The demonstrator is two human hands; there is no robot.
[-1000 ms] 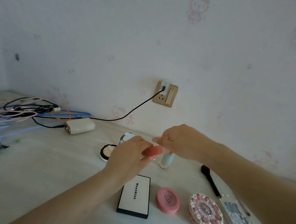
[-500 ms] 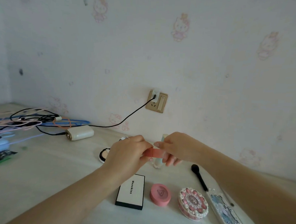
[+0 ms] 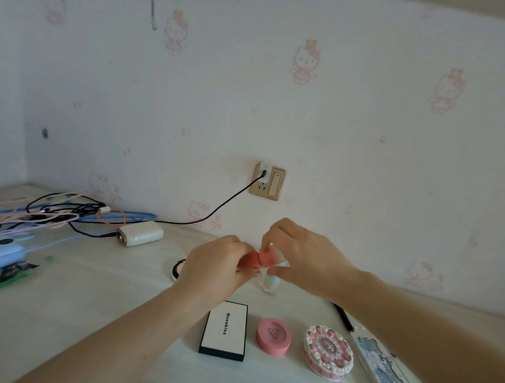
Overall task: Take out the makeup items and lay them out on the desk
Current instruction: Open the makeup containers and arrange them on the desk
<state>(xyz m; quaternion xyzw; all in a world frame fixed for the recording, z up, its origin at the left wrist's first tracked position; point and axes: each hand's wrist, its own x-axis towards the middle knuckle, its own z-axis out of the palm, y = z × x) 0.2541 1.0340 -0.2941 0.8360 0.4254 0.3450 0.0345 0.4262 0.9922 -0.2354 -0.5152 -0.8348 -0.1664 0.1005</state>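
Hands meet above the desk (image 3: pixel 63 313) at the centre: the left hand (image 3: pixel 212 272) and the right hand (image 3: pixel 303 257) each pinch one end of a small coral-pink tube (image 3: pixel 258 257), held level between them. Toward 6 o'clock of the hands, laid out on the desk, sit a white box (image 3: pixel 225 330), a pink round compact (image 3: pixel 273 336), a decorated round case (image 3: pixel 327 353) and a glittery blue case (image 3: pixel 382 371). At 9 o'clock lie a white charger (image 3: pixel 140 237) and tangled cables (image 3: pixel 54 213).

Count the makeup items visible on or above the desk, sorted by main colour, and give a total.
Pink or coral: 3 (held tube, round compact, decorated round case)
White or cream: 2 (Mooekiss box, open powder compact)
Light blue: 2 (small bottle, long case)
Black: 1 (brush)
Total: 8
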